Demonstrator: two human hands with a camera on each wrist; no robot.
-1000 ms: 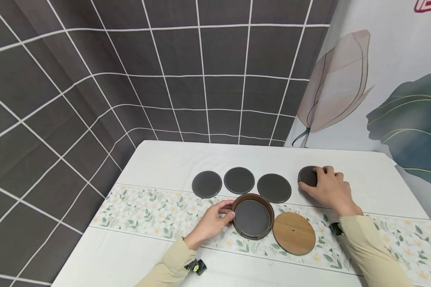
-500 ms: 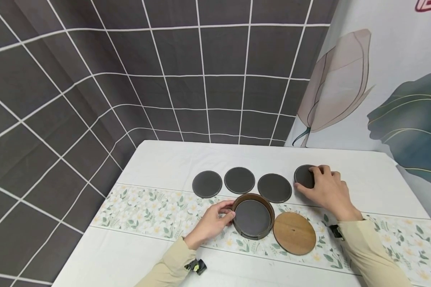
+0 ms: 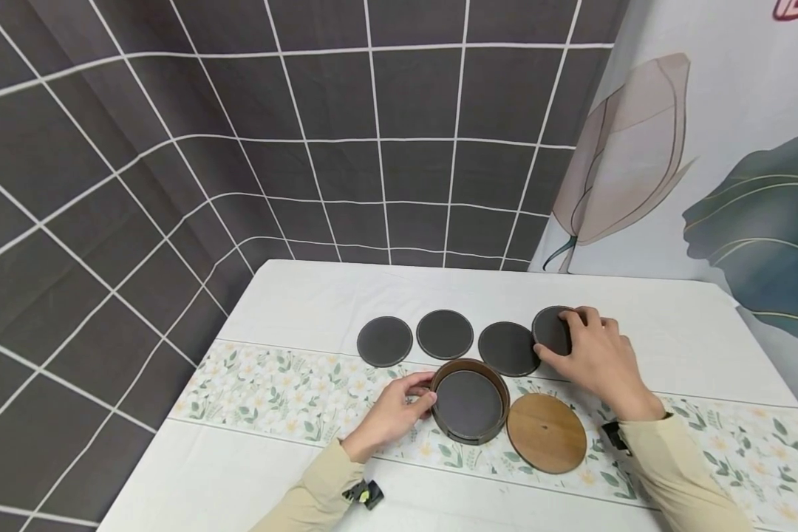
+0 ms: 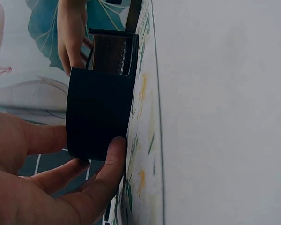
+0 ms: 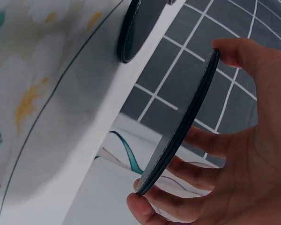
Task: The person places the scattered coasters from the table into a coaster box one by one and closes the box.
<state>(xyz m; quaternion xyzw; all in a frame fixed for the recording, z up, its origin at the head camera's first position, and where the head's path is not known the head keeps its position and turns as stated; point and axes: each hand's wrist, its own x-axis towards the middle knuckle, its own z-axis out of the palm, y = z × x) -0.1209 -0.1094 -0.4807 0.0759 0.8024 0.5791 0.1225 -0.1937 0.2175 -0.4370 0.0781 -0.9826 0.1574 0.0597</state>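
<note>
Above the white tabletop (image 3: 292, 295), in the head view: held coaster (image 3: 549, 330), round and black, pinched at the edge in the right hand (image 3: 601, 366). Just to its left, a row of left coaster (image 3: 384, 341), middle coaster (image 3: 445, 335) and right coaster (image 3: 502, 349), the last partly overlapped along the line of sight. Nearer, round holder (image 3: 468, 364), brown inside, gripped at its left side by the left hand (image 3: 391, 410); within, a dark round surface (image 3: 468, 404), coaster or base, cannot tell which. Right beside, a brown wood-look disc (image 3: 547, 433).

From the left wrist: dark outer wall of the round holder, upright, with digits curled against it. Probably stiff and light, apt to slide when nudged; best steadied by that wall, clear of the mouth.

From the right wrist: held coaster tilted, off the palm, digits at opposite edges. Banded rim, one thick piece or two layers, cannot tell. Probably light, stiff, hardly fragile, perhaps slippery across the smooth face. Best held by opposite edges, as now.
</note>
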